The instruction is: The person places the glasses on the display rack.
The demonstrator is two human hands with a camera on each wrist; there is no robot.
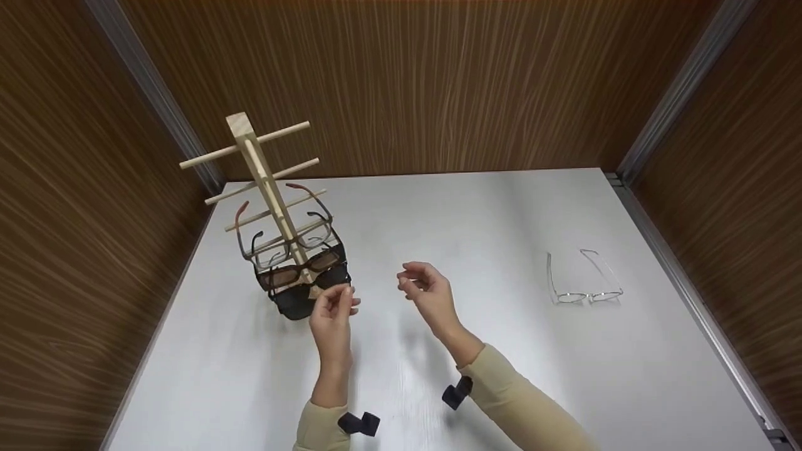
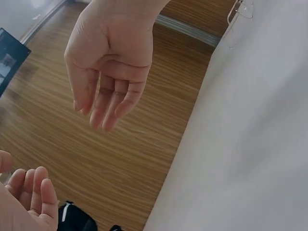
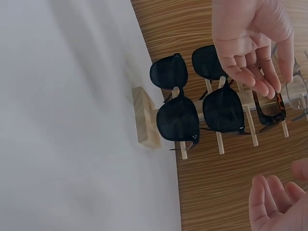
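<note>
My left hand point(image 1: 332, 319) hovers by the lower end of a wooden eyewear stand point(image 1: 272, 194), its fingers loosely curled and nothing between them. To its right my right hand point(image 1: 432, 294) is held in the air, also loosely curled around nothing. Several pairs hang on the stand: black sunglasses point(image 3: 178, 119) lowest, a second black pair point(image 3: 224, 108) above, then brown tortoiseshell glasses point(image 3: 269, 118), and glasses with clear lenses point(image 1: 272, 254) on top. In the right wrist view the left hand overlaps the upper pairs.
Thin-framed clear glasses point(image 1: 571, 298) lie with temples unfolded on the right side of the white table point(image 1: 470, 219). The stand's upper pegs point(image 1: 285, 131) are bare and stick out sideways. Wood-grain panels point(image 1: 438, 81) enclose the table at the back and both sides.
</note>
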